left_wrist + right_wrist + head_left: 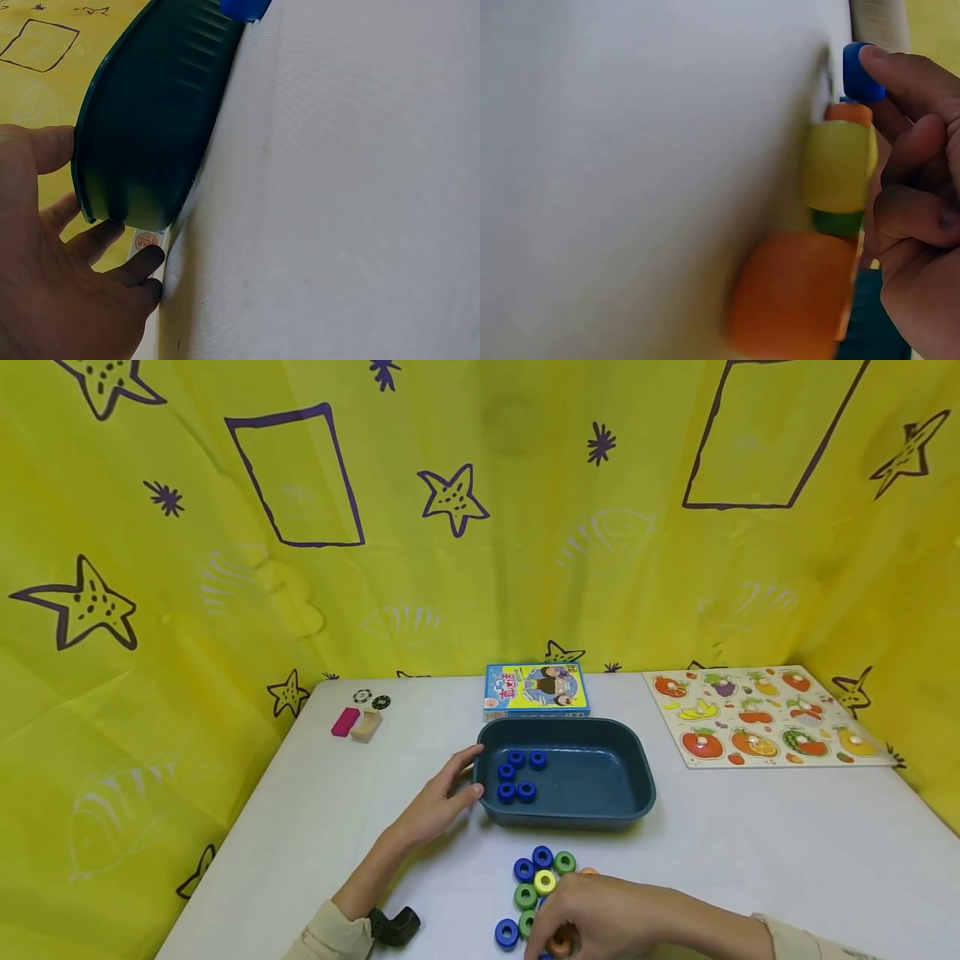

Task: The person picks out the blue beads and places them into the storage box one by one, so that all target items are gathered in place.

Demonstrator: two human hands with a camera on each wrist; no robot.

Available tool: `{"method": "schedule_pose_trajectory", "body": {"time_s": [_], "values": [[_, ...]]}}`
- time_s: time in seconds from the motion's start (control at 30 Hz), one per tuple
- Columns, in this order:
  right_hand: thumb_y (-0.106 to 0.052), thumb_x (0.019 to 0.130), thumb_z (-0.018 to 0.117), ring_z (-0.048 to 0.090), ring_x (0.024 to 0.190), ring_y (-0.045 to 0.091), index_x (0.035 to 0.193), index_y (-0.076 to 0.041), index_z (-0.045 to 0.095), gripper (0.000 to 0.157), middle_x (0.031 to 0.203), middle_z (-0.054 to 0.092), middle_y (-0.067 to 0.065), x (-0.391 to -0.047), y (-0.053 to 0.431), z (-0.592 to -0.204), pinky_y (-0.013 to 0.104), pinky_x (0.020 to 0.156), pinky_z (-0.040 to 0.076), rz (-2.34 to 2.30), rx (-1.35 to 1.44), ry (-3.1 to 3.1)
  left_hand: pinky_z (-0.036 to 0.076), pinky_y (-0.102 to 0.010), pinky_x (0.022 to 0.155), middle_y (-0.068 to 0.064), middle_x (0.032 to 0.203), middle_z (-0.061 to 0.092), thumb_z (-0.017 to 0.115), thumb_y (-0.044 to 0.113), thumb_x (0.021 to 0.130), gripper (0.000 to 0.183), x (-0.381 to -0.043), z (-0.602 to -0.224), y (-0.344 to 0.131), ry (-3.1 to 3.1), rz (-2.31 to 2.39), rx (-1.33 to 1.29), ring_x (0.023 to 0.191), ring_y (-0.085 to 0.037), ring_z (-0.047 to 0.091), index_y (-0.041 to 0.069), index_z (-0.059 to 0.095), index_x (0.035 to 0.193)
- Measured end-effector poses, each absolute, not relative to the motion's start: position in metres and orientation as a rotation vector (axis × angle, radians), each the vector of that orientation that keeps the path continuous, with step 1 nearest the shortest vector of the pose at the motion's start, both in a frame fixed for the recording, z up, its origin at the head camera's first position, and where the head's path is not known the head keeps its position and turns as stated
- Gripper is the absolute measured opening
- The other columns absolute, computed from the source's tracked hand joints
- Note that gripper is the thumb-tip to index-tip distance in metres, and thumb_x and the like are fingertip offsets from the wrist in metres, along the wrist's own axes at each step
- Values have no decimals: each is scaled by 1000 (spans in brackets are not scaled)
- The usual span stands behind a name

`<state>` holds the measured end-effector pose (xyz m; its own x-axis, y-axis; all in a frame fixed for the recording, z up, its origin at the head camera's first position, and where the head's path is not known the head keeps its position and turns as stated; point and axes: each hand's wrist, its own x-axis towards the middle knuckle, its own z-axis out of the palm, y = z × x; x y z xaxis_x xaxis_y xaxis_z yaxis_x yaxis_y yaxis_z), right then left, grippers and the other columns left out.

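Observation:
A dark teal tray (588, 781) stands mid-table with several blue ring-shaped beads (537, 752) in its left part. My left hand (433, 807) is at the tray's left end, its thumb and fingertips spread and touching the rim and outer wall. Between thumb and finger, my right hand (611, 910) pinches a blue bead (861, 73), above the near part of a loose group on the table. Around it lie green beads (518, 896), a yellow bead (836, 169) and an orange bead (791, 296). The right hand hides part of this group in the head view.
Behind the tray lies a blue-and-yellow game box (536, 691). A fruit puzzle board (765, 718) is at the back right. At the back left are a pink block (345, 722), a beige block (367, 727) and two small round pieces. Yellow patterned cloth encloses the table.

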<state>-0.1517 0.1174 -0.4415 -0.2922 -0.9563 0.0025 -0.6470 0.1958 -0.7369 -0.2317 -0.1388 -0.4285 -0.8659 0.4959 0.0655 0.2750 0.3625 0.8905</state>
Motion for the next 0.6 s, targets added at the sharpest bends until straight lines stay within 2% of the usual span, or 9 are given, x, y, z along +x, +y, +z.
{"method": "schedule_pose_trajectory", "body": {"time_s": [0.2, 0.33, 0.43, 0.6], "values": [[-32, 84, 68, 45, 59, -5, 106, -28, 69, 23, 94, 62, -22, -166, 124, -412, 16, 46, 39, -1032, -1408, 2052, 26, -48, 105, -4, 150, 25, 49, 20, 97, 56, -232, -428, -139, 2407, 1508, 694, 135, -26, 25, 16, 25, 147], [-28, 81, 73, 45, 53, -1, 106, -24, 69, 25, 96, 64, -15, -186, 133, -389, 18, 42, 38, -1183, -1408, 2136, 25, -48, 106, -5, 151, 24, 49, 20, 97, 56, -232, -427, -139, 2403, 1509, 702, 136, -26, 24, 16, 25, 147], [-24, 79, 75, 46, 52, 3, 104, -22, 69, 26, 85, 63, -10, -207, 143, -381, 20, 42, 37, -1257, -1358, 2239, 25, -49, 105, -6, 151, 24, 49, 21, 97, 56, -232, -427, -139, 2400, 1513, 705, 136, -26, 24, 16, 24, 147], [-25, 76, 78, 45, 50, 10, 102, -22, 70, 27, 63, 53, -3, -245, 157, -384, 23, 43, 35, -1288, -1182, 2384, 25, -49, 105, -7, 150, 24, 49, 22, 97, 56, -232, -428, -139, 2393, 1523, 707, 136, -26, 24, 15, 24, 147]]}}
